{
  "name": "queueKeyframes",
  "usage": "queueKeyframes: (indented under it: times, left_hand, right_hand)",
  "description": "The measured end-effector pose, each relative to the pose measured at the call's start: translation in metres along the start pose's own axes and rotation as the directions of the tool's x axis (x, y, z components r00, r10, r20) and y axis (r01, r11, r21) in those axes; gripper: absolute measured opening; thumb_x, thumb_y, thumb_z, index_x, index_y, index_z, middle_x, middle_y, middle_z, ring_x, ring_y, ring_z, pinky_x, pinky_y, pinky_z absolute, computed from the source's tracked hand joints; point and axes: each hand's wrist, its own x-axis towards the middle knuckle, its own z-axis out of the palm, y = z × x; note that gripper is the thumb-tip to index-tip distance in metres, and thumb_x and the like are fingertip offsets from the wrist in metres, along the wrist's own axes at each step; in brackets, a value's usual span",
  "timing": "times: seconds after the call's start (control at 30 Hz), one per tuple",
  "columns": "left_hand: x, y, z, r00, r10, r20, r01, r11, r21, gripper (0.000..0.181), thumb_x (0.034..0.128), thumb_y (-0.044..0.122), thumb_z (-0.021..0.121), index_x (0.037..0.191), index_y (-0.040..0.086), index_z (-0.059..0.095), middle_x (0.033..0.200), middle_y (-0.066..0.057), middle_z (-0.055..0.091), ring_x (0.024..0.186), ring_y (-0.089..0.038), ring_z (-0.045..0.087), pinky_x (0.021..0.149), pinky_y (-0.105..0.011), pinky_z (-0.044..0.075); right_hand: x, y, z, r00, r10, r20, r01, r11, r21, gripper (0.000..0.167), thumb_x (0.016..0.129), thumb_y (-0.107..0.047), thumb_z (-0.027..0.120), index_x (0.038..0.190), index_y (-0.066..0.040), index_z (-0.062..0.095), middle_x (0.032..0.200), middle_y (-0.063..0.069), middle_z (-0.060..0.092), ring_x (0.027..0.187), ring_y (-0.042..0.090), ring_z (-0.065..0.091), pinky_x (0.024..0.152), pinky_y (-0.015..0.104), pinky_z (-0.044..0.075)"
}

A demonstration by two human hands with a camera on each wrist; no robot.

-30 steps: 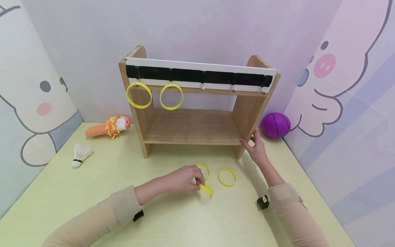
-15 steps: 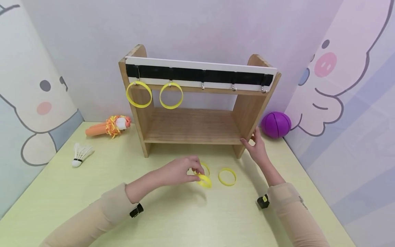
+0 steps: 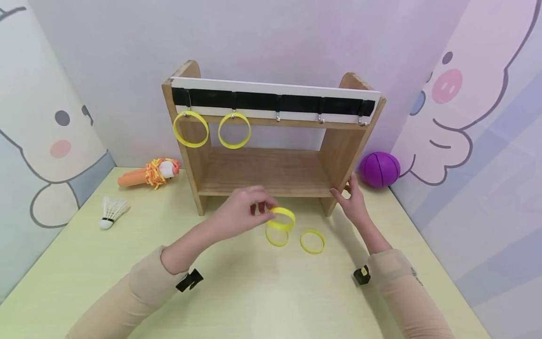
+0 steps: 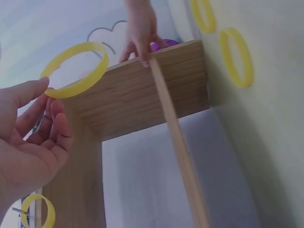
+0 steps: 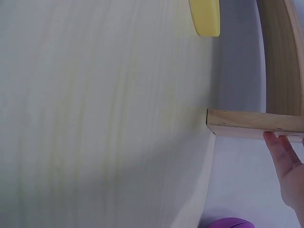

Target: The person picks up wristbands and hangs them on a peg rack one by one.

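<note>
In the head view my left hand [image 3: 243, 212] pinches a yellow ring [image 3: 282, 219] between thumb and fingers, raised above the table; its other fingers curl inward. Behind it stands a wooden rack [image 3: 267, 172] with a row of small metal hooks. Two yellow rings hang there, one on the leftmost hook [image 3: 191, 145] and another ring [image 3: 235, 146] beside it. My right hand [image 3: 353, 205] touches the rack's right side panel, thumb at the front edge; the right wrist view shows fingertips [image 5: 273, 140] against the panel's outer face.
Two more yellow rings lie on the table, one partly behind the held ring and one ring [image 3: 312, 253] to its right. A purple ball [image 3: 379, 170] sits right of the rack. An orange toy [image 3: 148, 174] and a shuttlecock [image 3: 112, 213] lie at left.
My left hand has lifted the pinched ring up from the tabletop toward the rack, and the ring has turned to show its opening. My right hand has stayed at the side panel.
</note>
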Motion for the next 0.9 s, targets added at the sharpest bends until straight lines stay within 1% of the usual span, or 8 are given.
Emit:
queueKeyframes:
  times: [0.1,0.2,0.33,0.47,0.57,0.67,0.77,0.9]
  left_hand:
    - [0.005,0.005,-0.005,0.996,-0.008,-0.085,0.003,0.998,-0.059,0.015,0.0803,0.010,0.075,0.094,0.009,0.070,0.084,0.005,0.061,0.069,-0.006,0.053,0.057,-0.019,0.049]
    - [0.011,0.010,-0.010,0.983,-0.026,-0.183,0.004,0.993,-0.117,0.016,0.0799,0.009,0.075,0.095,0.009,0.070,0.084,0.004,0.061,0.069,-0.008,0.054,0.058,-0.021,0.050]
    - [0.018,0.014,-0.016,0.952,-0.055,-0.302,-0.004,0.981,-0.192,0.017,0.0799,0.008,0.075,0.096,0.006,0.069,0.084,0.001,0.062,0.070,-0.010,0.056,0.058,-0.022,0.050]
    - [0.026,0.015,-0.020,0.917,-0.106,-0.385,-0.006,0.960,-0.279,0.019,0.0807,0.008,0.074,0.098,0.004,0.067,0.086,-0.003,0.064,0.071,-0.012,0.059,0.060,-0.022,0.052]
    - [0.034,0.016,-0.024,0.885,-0.165,-0.435,-0.009,0.928,-0.372,0.021,0.0813,0.007,0.073,0.100,0.001,0.066,0.087,-0.007,0.064,0.072,-0.014,0.061,0.062,-0.022,0.053]
    - [0.042,0.015,-0.027,0.853,-0.214,-0.476,-0.042,0.881,-0.471,0.023,0.0824,0.005,0.072,0.102,-0.004,0.063,0.088,-0.012,0.065,0.074,-0.017,0.064,0.066,-0.024,0.056]
    - [0.049,0.014,-0.030,0.829,-0.244,-0.503,-0.083,0.836,-0.542,0.024,0.0835,0.004,0.070,0.103,-0.006,0.060,0.089,-0.013,0.065,0.077,-0.019,0.067,0.072,-0.028,0.057]
    - [0.057,0.013,-0.031,0.801,-0.273,-0.532,-0.111,0.806,-0.581,0.024,0.0836,0.003,0.069,0.103,-0.006,0.060,0.089,-0.012,0.066,0.077,-0.018,0.068,0.077,-0.030,0.056]
  right_hand:
    - [0.000,0.000,-0.001,1.000,-0.001,-0.006,0.001,1.000,0.001,0.067,0.088,0.001,0.062,0.144,-0.005,0.025,0.140,0.028,0.040,0.109,0.049,0.052,0.094,0.057,0.042]
    - [0.000,0.000,-0.002,1.000,-0.013,-0.010,0.013,1.000,0.000,0.067,0.088,0.001,0.062,0.144,-0.005,0.026,0.140,0.028,0.040,0.109,0.049,0.052,0.094,0.057,0.042]
    - [0.000,0.000,-0.001,1.000,-0.020,-0.003,0.020,1.000,0.001,0.067,0.088,0.001,0.062,0.144,-0.005,0.025,0.140,0.029,0.039,0.109,0.051,0.052,0.094,0.058,0.042]
    - [0.000,0.001,0.000,1.000,-0.016,-0.005,0.016,1.000,0.004,0.067,0.088,0.001,0.062,0.144,-0.005,0.025,0.140,0.029,0.039,0.108,0.051,0.052,0.095,0.058,0.041]
    - [0.000,0.001,0.000,1.000,-0.016,-0.008,0.016,1.000,0.006,0.068,0.088,0.002,0.062,0.144,-0.005,0.025,0.140,0.029,0.039,0.107,0.050,0.052,0.095,0.057,0.041]
    - [0.000,0.001,0.001,1.000,-0.017,-0.011,0.017,1.000,0.008,0.068,0.087,0.002,0.063,0.144,-0.005,0.025,0.139,0.029,0.040,0.107,0.050,0.053,0.096,0.057,0.040]
    - [0.000,0.001,0.001,1.000,-0.016,-0.011,0.016,1.000,0.008,0.069,0.087,0.002,0.063,0.145,-0.005,0.025,0.140,0.029,0.039,0.107,0.050,0.053,0.096,0.057,0.040]
    - [0.000,0.000,0.000,1.000,-0.008,-0.003,0.008,1.000,0.002,0.070,0.088,0.001,0.062,0.145,-0.006,0.024,0.142,0.028,0.038,0.108,0.051,0.052,0.094,0.058,0.042]
